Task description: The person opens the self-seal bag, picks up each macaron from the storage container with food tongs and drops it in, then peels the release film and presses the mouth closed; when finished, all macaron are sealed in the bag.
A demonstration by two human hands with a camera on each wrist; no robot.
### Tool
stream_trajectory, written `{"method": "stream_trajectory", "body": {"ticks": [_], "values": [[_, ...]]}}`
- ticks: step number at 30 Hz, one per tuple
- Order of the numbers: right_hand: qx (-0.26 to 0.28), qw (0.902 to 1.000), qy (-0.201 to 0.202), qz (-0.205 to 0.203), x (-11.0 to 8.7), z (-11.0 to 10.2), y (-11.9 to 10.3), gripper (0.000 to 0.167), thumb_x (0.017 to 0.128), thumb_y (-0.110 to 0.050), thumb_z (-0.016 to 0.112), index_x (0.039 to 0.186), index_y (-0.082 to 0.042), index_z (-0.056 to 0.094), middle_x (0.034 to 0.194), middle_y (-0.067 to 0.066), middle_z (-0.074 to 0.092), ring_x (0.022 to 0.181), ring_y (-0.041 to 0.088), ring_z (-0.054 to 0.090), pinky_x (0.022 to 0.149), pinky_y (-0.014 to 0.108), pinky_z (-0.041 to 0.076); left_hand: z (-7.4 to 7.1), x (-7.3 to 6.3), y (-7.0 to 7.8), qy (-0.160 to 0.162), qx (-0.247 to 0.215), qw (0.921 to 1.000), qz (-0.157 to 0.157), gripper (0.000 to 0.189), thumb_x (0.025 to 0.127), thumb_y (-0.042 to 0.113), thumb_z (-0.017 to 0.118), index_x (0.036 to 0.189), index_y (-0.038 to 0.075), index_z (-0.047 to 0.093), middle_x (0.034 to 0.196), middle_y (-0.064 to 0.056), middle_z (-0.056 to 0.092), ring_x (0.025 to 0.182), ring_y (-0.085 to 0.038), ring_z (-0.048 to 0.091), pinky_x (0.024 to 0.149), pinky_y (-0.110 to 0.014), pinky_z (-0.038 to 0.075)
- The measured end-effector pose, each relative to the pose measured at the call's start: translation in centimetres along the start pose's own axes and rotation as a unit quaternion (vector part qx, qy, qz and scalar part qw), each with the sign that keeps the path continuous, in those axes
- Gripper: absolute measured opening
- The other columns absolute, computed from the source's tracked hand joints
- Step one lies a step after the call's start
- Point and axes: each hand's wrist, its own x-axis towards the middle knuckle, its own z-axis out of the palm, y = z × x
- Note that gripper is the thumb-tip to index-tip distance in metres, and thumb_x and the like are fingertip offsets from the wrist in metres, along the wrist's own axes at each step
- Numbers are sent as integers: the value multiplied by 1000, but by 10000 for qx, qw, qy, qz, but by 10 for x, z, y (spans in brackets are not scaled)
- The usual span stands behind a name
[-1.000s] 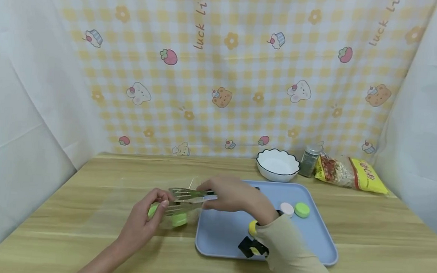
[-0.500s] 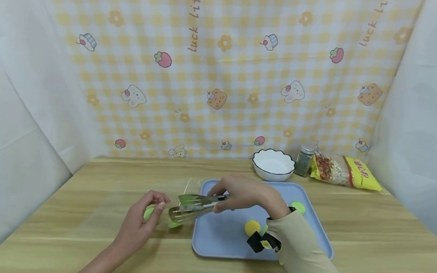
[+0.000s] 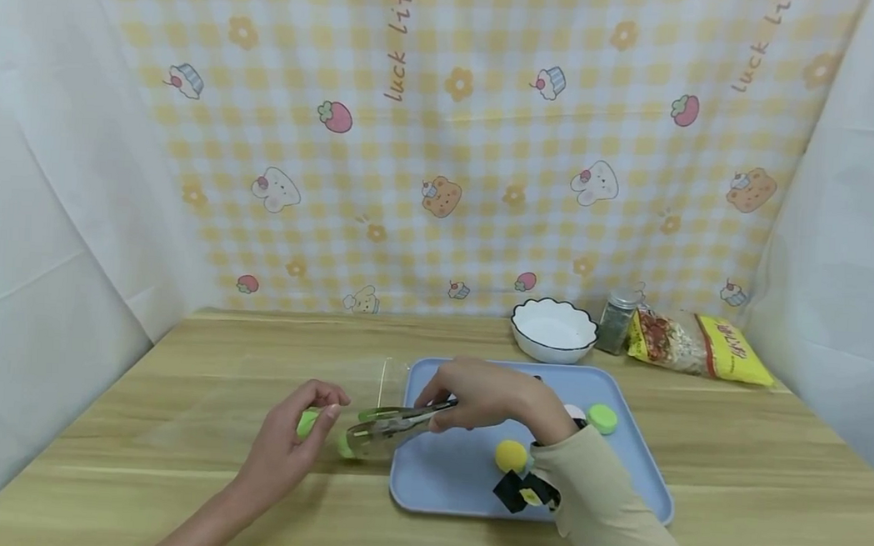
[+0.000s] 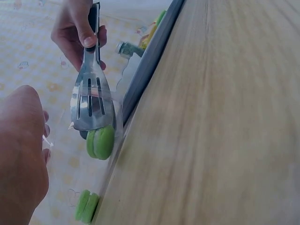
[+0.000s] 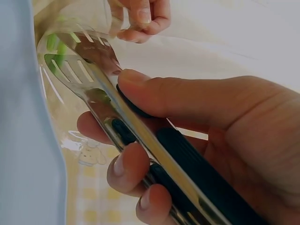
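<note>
your right hand [image 3: 485,395] is gripping the metal tongs [image 4: 91,101]; their tips are lying inside the clear bag [image 3: 249,395], perhaps touching a green macaron [image 4: 101,142]. your left hand [image 3: 295,431] is pinching the bag, left of the blue tray [image 3: 447,474].

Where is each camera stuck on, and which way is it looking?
Head: worn on the head, facing forward and down at the blue tray and patterned cloth; the left hand and right hand show, plus a beige sleeve.
Left wrist: worn there, facing past the left hand to the tongs and green macarons.
Right wrist: worn there, facing along the tongs towards the left hand; the right hand looks big up close.
Shared: both wrist views show the tongs and both hands.
</note>
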Motion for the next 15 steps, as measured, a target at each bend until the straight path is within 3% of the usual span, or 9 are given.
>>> {"method": "stream_trajectory", "body": {"ticks": [5,10,15], "values": [[-315,9984,222,-410,1,-2,2,27,86,-11,67,112,-6,67,102,0,68,81,3,61,68,20,49,-1,0,-1,10,-46,10000,45,20,87,-7,58,88,13,54,95,5,62,89,-13,59,80,-19,44],[-834,9925,683,-575,5,0,3,27,87,-15,67,113,-7,67,109,1,66,100,10,60,85,27,48,-1,0,-4,18,-108,9998,154,19,86,-10,58,88,8,55,95,2,62,89,-15,59,81,-18,44],[-1087,9869,1034,-597,9,6,2,27,87,-17,67,112,-8,67,109,2,66,98,12,61,81,27,49,1,1,-2,45,-93,9997,207,21,84,-13,59,86,7,55,93,0,63,88,-16,60,80,-18,44]]}}
